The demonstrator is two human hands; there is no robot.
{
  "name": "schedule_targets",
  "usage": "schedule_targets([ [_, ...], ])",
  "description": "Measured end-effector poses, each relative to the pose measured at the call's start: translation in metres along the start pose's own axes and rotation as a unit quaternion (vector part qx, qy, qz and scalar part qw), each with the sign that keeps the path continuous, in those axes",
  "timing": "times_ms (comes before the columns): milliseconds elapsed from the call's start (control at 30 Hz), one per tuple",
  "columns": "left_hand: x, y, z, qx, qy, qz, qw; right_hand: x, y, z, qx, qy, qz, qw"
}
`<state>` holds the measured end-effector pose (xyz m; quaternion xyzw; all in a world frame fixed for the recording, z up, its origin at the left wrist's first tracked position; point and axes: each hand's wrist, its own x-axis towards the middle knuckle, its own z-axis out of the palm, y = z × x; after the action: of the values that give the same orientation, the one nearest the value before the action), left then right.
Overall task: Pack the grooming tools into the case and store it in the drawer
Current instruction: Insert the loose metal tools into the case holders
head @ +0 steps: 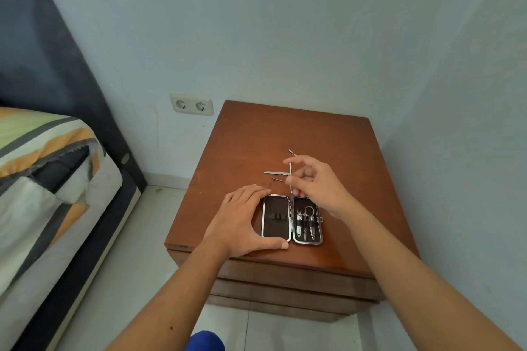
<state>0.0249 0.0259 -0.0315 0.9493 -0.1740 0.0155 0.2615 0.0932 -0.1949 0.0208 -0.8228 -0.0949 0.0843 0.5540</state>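
A small case (276, 219) with a metal rim lies wide open on the wooden nightstand (251, 139) near its front edge. Its right half holds three tools (305, 224) under a strap; its left half shows bare dark lining. My left hand (242, 219) cups the case's left side, thumb at the front rim. My right hand (316, 182) pinches a thin metal tool (290, 179) upright just behind the case. Loose on the wood behind lie a flat metal file (273, 173), a thin pick (278, 179) and another slim tool (292, 152).
The nightstand stands in a corner of pale walls, its drawer fronts (285, 288) below the top. A double wall socket (191, 104) is left of it. A bed with a striped cover (42, 168) fills the left side. White floor tiles lie between them.
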Motion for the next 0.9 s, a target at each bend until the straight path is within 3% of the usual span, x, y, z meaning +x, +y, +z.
schedule_targets([
  [400,0.000,0.000,0.000,0.000,0.001,-0.004,1.000,0.001,0.020,0.016,0.031,0.008,0.032,0.999],
  [733,0.000,-0.001,0.002,-0.007,0.008,-0.006,1.000,0.006,0.027,0.022,-0.090,0.005,0.008,0.996],
  [900,0.001,-0.001,0.002,-0.005,0.007,-0.003,1.000,-0.006,0.025,0.025,-0.183,0.007,-0.052,0.982],
])
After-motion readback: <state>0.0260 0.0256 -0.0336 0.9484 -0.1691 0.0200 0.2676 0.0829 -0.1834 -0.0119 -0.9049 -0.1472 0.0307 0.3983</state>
